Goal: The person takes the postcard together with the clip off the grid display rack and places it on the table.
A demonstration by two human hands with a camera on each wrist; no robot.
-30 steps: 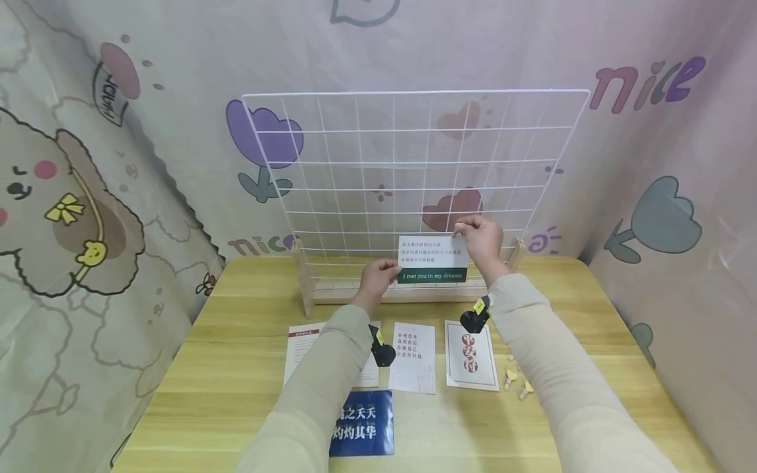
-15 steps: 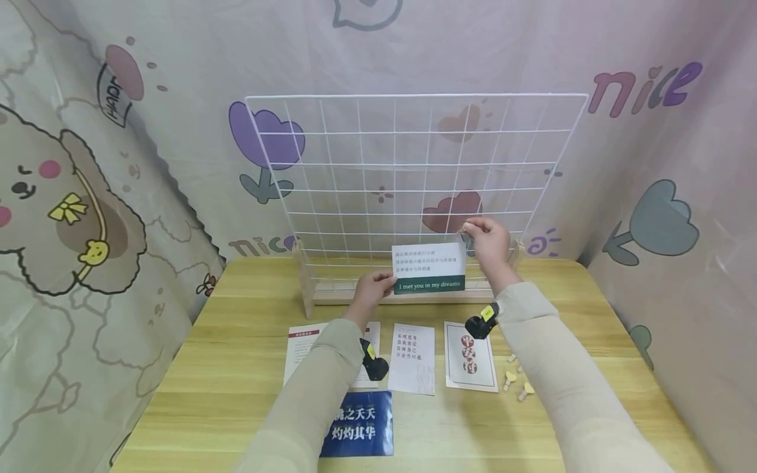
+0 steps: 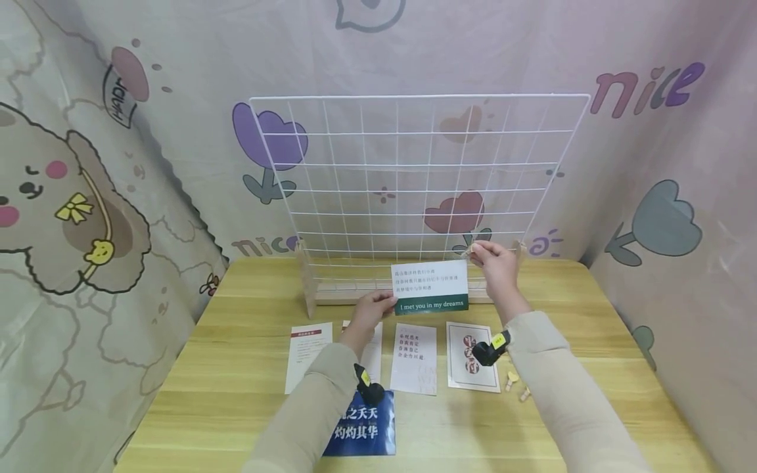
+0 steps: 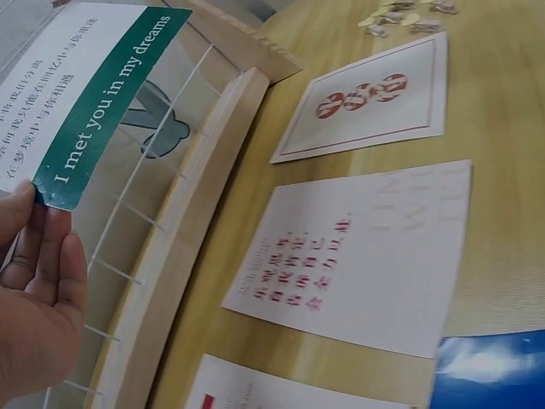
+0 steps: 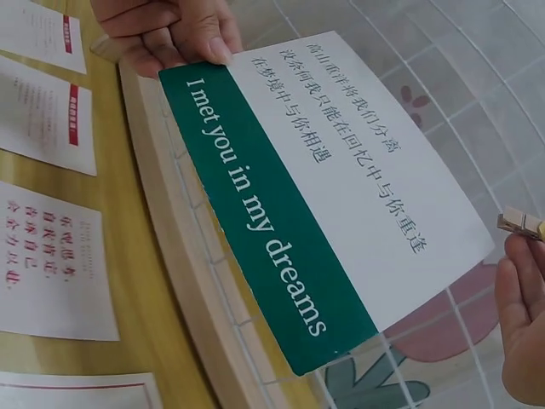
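A white postcard (image 3: 430, 279) with a green band reading "I met you in my dreams" is held up in front of a white wire grid panel (image 3: 408, 164). My left hand (image 3: 368, 318) pinches its lower left corner between thumb and fingers. Just beyond the card's upper right corner, my right hand (image 3: 498, 268) pinches a small wooden clothespin (image 5: 518, 222). In the right wrist view a gap shows between that clothespin and the card. The grid stands in a wooden base (image 4: 187, 213) behind the card.
On the wooden table (image 3: 236, 341) lie a red-lettered card (image 3: 414, 368), a red-bordered card (image 3: 470, 374), red-headed cards (image 3: 309, 348) and a blue card (image 3: 378, 424). Loose yellow-topped clothespins (image 3: 511, 379) lie at the right. Printed curtain (image 3: 650, 151) surrounds the table.
The card and both hands have come down and away from the grid. My right hand, earlier at the card's upper right corner, is now apart from it with the clothespin.
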